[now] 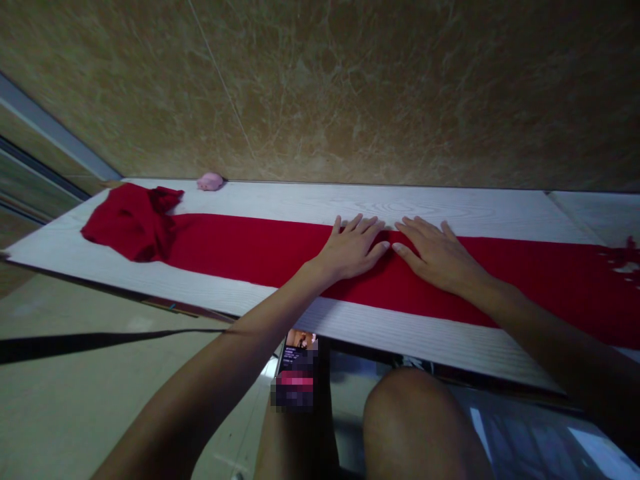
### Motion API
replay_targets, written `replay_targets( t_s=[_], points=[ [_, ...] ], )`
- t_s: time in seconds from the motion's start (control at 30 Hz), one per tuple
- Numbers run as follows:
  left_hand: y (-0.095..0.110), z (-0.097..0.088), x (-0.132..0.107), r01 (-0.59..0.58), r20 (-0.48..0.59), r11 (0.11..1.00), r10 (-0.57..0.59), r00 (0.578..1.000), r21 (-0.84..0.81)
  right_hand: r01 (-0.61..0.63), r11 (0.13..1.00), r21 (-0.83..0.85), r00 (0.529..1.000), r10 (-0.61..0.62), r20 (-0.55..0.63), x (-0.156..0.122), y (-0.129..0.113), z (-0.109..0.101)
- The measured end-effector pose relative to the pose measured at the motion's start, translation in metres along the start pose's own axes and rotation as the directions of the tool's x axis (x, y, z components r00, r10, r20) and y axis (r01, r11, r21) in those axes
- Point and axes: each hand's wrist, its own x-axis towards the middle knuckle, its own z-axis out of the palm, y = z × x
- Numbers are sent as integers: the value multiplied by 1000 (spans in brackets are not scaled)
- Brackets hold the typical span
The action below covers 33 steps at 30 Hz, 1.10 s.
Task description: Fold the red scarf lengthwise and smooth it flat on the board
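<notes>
A long red scarf (250,247) lies stretched along the white wood-grain board (280,200). Its left end is bunched in a crumpled heap (127,223), while fringe shows at the far right. My left hand (353,247) rests flat on the middle of the scarf, fingers spread. Just to its right, my right hand (430,250) also lies palm down on the cloth with its fingers apart. The two thumbs point toward each other with a small gap between them. Neither hand grips the fabric.
A small pink pig-like figure (210,181) sits at the board's back edge, against the marbled wall (350,100). Below the front edge, a lit phone (299,360) is near my legs. A black strap (100,345) crosses at lower left.
</notes>
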Motion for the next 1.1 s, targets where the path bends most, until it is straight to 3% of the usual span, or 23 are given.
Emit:
replay_targets(
  t_s=[0.17, 0.4, 0.7, 0.8, 1.0, 1.1],
  points=[
    [-2, 6, -5, -31, -4, 1000, 31, 1000, -7, 22, 998, 53, 999, -20, -31, -2, 1, 1],
    [-6, 7, -5, -126, 12, 992, 126, 992, -14, 90, 988, 123, 994, -96, 50, -5, 13, -1],
    [-9, 4, -10, -188, 162, 982, 185, 969, 1, 138, 990, 35, 970, -142, 199, -11, 29, 1],
    [-5, 0, -9, -179, 170, 984, 178, 969, -11, 110, 994, 27, 978, -113, 178, -10, 24, -3],
    [3, -3, -12, -157, 62, 988, 157, 986, -2, 93, 994, 57, 996, -92, -11, -13, -6, -5],
    [0, 2, -16, -168, 98, 986, 167, 981, 1, 124, 990, 60, 992, -126, 30, -19, -16, 0]
  ],
)
